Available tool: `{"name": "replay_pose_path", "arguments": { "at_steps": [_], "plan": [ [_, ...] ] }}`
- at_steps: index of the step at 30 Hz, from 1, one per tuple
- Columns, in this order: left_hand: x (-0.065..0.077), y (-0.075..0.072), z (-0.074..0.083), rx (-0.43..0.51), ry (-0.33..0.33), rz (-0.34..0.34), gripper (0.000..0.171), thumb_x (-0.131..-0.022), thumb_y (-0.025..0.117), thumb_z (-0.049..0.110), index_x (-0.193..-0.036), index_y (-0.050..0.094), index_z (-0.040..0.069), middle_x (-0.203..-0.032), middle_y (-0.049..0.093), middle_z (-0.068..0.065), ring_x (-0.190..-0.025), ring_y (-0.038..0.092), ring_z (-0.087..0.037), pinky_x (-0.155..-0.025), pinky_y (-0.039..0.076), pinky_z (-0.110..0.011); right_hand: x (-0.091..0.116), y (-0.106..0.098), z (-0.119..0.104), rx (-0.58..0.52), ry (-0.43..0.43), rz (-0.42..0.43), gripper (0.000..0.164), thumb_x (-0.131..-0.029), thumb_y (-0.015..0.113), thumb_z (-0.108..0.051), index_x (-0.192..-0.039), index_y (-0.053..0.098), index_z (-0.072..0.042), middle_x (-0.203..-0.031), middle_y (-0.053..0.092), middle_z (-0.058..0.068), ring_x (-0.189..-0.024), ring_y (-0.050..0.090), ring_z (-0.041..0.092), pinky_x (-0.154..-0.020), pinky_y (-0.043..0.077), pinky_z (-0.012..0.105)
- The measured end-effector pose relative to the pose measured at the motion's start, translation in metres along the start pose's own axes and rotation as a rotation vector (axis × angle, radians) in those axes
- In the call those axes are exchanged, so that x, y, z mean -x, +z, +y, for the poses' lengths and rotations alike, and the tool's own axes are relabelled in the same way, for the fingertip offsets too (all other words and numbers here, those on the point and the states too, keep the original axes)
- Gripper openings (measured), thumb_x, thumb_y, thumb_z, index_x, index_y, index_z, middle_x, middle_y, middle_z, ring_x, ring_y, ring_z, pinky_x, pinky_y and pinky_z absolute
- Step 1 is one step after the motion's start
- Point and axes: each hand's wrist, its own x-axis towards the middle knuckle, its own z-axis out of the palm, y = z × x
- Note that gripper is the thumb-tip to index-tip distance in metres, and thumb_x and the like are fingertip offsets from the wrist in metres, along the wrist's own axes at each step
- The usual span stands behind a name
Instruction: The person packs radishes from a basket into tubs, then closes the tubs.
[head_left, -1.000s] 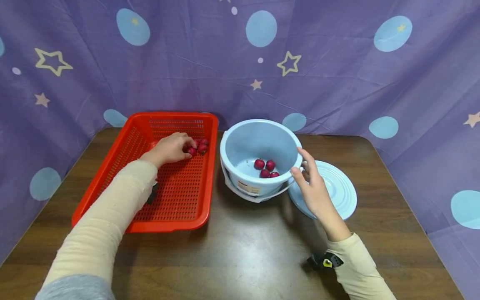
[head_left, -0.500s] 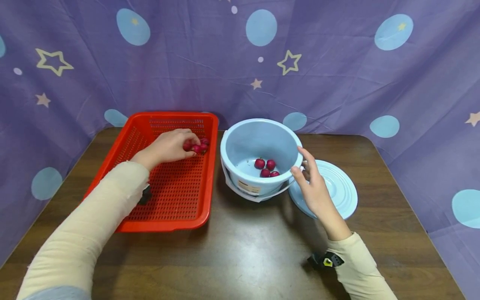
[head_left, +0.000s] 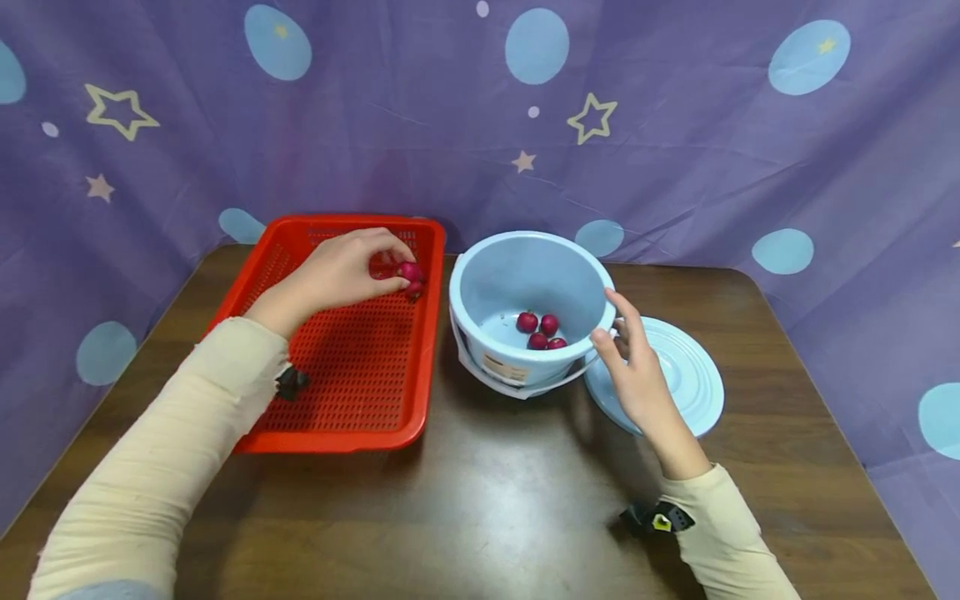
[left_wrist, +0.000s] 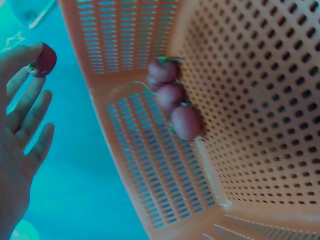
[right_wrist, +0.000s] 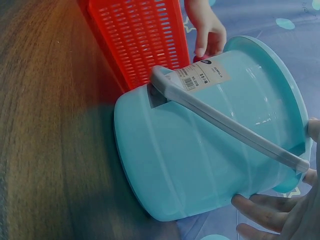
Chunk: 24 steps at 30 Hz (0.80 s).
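Observation:
My left hand point(head_left: 396, 267) hovers over the far right corner of the red perforated basket point(head_left: 337, 400) and pinches one red radish point(head_left: 410, 271) in its fingertips. In the left wrist view that radish point(left_wrist: 46, 59) sits at the tip of the hand point(left_wrist: 27, 80), and three more radishes point(left_wrist: 172, 97) lie in the basket's corner point(left_wrist: 150, 165). My right hand point(head_left: 628, 350) rests with relaxed fingers against the right side of the light blue bucket point(head_left: 480, 287). The bucket holds several radishes point(head_left: 540, 330). Its grey handle point(right_wrist: 225, 122) hangs down at the front.
The bucket's round blue lid point(head_left: 686, 379) lies flat on the dark wooden table point(head_left: 487, 500), just right of the bucket and partly under my right hand. A purple cloth with stars and dots point(head_left: 675, 150) closes off the back and sides.
My left hand has lifted one radish out of the cluster in the basket and carried it up and slightly right. My right hand has stayed on the bucket.

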Motion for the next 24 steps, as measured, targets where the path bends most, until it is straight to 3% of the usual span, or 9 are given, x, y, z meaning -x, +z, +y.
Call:
{"name": "replay_pose_path", "arguments": {
  "at_steps": [11,24],
  "plan": [
    [-0.003,-0.004,0.02,0.078,0.073,0.101,0.025,-0.083,0.081,0.024,-0.106,0.071,0.019,-0.094,0.063,0.004,-0.088,0.058,-0.013,-0.078,0.047,-0.034,0.0,-0.001,0.0,-0.006,0.005,-0.001,0.057,-0.104,0.05,-0.034,-0.156,0.027,-0.031,-0.146,0.043,0.026,-0.126,0.051,0.042,-0.102,0.039,0.059],
    [-0.01,-0.006,0.038,0.122,0.15,0.144,0.025,-0.084,0.08,0.023,-0.107,0.071,0.018,-0.095,0.063,0.005,-0.088,0.057,-0.011,-0.076,0.047,-0.033,0.0,-0.001,0.0,-0.012,0.004,0.0,0.057,-0.104,0.05,-0.034,-0.156,0.027,-0.03,-0.146,0.044,0.025,-0.126,0.052,0.042,-0.102,0.039,0.058]
  ]
}}
